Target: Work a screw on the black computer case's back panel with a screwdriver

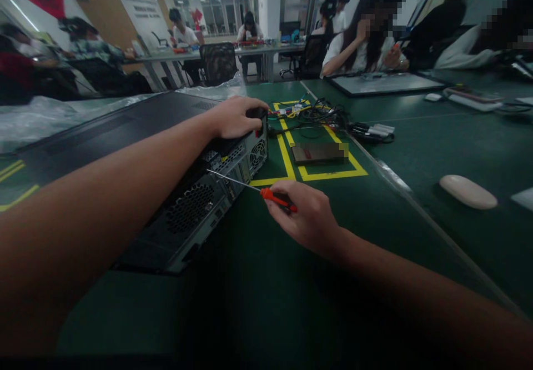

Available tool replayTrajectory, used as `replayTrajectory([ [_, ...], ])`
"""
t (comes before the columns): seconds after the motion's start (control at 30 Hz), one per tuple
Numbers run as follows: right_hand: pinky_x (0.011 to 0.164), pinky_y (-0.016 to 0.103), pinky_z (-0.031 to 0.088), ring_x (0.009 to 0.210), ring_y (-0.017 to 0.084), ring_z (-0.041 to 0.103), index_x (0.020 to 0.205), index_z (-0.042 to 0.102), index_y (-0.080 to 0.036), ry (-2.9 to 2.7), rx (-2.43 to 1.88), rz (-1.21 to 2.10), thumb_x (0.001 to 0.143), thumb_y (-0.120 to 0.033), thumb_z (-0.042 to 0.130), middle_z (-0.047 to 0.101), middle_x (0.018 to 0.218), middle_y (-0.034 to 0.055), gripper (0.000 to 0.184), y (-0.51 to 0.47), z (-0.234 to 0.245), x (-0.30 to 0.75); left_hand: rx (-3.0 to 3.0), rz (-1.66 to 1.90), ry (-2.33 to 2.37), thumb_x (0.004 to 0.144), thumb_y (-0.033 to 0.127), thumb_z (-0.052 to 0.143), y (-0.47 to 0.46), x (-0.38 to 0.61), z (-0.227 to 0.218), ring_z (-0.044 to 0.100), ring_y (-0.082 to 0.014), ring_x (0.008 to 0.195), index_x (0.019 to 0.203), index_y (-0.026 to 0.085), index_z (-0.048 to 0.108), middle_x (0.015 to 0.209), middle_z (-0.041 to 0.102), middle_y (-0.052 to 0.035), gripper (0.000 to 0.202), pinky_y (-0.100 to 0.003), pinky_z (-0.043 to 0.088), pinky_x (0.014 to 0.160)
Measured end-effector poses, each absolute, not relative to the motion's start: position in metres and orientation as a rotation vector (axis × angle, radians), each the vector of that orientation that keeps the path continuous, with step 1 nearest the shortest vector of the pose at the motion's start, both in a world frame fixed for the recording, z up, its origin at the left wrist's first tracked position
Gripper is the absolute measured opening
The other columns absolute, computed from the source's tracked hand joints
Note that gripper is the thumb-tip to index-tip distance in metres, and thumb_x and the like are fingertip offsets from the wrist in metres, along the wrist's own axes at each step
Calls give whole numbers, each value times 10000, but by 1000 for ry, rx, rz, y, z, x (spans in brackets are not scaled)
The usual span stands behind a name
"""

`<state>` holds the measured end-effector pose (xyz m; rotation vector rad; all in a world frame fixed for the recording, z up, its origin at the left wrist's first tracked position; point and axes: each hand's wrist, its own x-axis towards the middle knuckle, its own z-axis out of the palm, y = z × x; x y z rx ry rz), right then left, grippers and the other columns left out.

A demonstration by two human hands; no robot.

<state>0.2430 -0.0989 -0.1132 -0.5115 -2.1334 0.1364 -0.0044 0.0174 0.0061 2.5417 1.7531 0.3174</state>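
A black computer case [137, 117] lies on its side on the green table, its grey rear panel [239, 173] with vents and ports turned towards me. My left hand [237, 115] is pressed on the case's far rear corner, thumb and fingers bent over the edge. In my right hand [306, 209] is a screwdriver [272, 195] with an orange and black handle, fingers closed around it. Its long thin shaft points left, and the tip is at the upper edge of the rear panel. Whether the tip sits in a screw I cannot tell.
Beyond the case lies a bundle of cables [320, 111]. A flat brown item [320, 153] rests within yellow tape markings. To the right is a pale computer mouse [468, 191]. Plastic wrap [54, 117] lies behind the case. Several people sit at tables further back.
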Motion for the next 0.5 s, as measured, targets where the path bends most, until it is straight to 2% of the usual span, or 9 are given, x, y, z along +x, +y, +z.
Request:
replayTrajectory([
  [0.17, 846, 366, 597, 954, 232, 774, 1171, 741, -208, -2144, -467, 40, 1086, -260, 658, 847, 1099, 97, 130, -92, -103, 249, 2536, 297, 1783, 848, 421, 597, 18, -5, 6, 598, -388, 1397, 1610, 246, 634, 1561, 675, -76, 782, -480, 427, 1221],
  [0.37, 722, 370, 542, 820, 234, 722, 1139, 762, -129, -2196, -467, -149, 1144, -335, 554, 811, 949, 111, 293, -94, -98, 248, 2534, 319, 1811, 848, 442, 594, 16, -4, 5, 618, -374, 1363, 1586, 253, 659, 1535, 696, -77, 764, -474, 450, 1197],
  [0.43, 705, 358, 529, 831, 229, 722, 1213, 737, -103, -2206, -453, -135, 1134, -304, 549, 809, 983, 119, 286, -96, -99, 247, 2539, 333, 1802, 848, 443, 589, 15, -3, 5, 629, -368, 1344, 1577, 246, 668, 1507, 712, -81, 760, -475, 460, 1187],
  [0.5, 715, 341, 523, 850, 219, 719, 1227, 723, -131, -2217, -454, -132, 1120, -268, 546, 805, 986, 99, 249, -97, -99, 248, 2531, 337, 1799, 847, 441, 592, 15, -3, 5, 636, -368, 1335, 1573, 234, 675, 1495, 719, -92, 760, -479, 469, 1180],
])
